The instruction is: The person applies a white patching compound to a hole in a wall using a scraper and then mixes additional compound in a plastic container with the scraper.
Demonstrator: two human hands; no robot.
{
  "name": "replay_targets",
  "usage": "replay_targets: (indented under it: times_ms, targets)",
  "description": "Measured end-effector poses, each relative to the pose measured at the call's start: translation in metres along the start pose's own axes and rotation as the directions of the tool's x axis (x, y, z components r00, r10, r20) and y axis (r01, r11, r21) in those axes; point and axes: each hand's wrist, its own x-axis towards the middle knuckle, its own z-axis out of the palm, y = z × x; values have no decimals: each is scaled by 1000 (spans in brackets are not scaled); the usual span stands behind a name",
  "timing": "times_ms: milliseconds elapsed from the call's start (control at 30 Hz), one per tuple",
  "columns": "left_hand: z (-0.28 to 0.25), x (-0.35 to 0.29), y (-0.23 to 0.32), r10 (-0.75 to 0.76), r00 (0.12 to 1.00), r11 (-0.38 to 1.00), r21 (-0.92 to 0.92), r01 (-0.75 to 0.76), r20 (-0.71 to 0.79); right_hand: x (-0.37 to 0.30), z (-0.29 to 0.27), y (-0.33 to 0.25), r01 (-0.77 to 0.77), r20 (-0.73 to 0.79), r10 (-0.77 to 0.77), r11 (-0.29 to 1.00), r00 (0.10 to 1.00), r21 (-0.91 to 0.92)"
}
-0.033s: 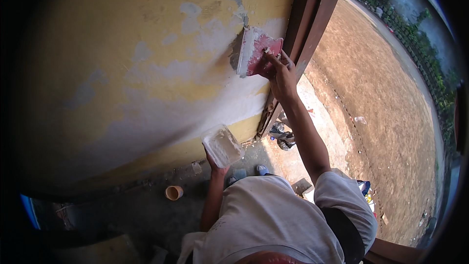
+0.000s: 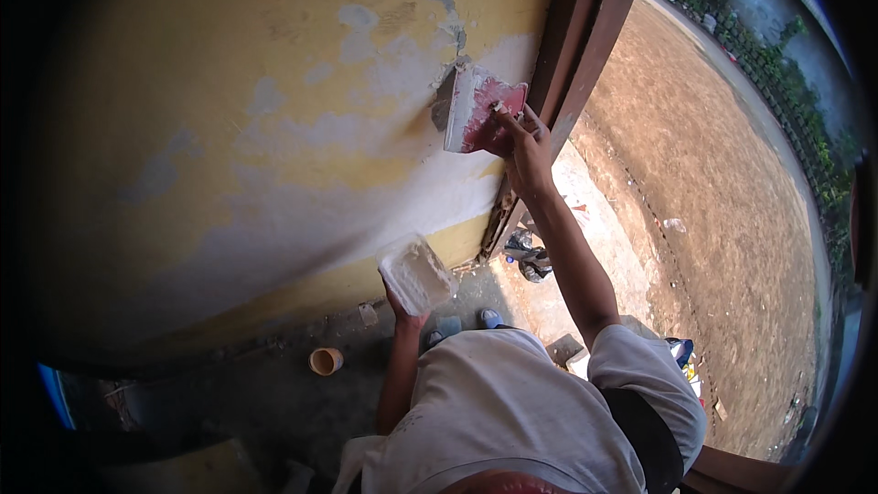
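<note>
My right hand (image 2: 528,151) grips a red putty spreader (image 2: 489,114) smeared with white putty. Its pale long edge lies at the wall (image 2: 302,110), over a dark grey patch (image 2: 443,101) beside the brown door frame. The wall is yellow, with whitish and grey areas where the paint differs. Lower down, my left hand (image 2: 409,316) holds a translucent plastic tub (image 2: 416,274) from below, its fingers partly hidden behind it. White putty coats the inside of the tub.
A brown door frame (image 2: 585,37) runs along the wall's right edge. On the dark floor stands a small yellowish bucket (image 2: 326,361). Black plastic bags (image 2: 533,261) lie by the doorway, and bare brown ground (image 2: 722,183) stretches outside.
My right hand has brought the spreader slightly down the wall, baring a bit more whitish putty above it. The left hand and the tub have stayed in place.
</note>
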Motion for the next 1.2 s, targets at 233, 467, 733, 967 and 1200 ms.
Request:
replay_targets:
  times_ms: [233, 467, 733, 967, 1200]
  targets:
    - [-7, -4, 0, 7, 999, 1000, -10, -7, -31, 24, 32, -25, 212, 111, -202, 973, 973, -96]
    - [-3, -3, 5, 0, 1000, 1000, -2, 0, -28, 22, -5, -12, 264, 79, -252, 915, 965, -304]
    - [-7, -11, 5, 20, 995, 1000, 21, -18, -95, 32, 41, -43, 380, 174, -338, 813, 925, -441]
    - [-8, -2, 0, 11, 998, 1000, 2, -11, -65, 26, -3, -8, 470, 174, -445, 737, 878, -487]
    - [-9, -9, -1, 22, 996, 999, 48, -18, -90, 28, 15, -13, 451, 163, -440, 700, 883, -554]
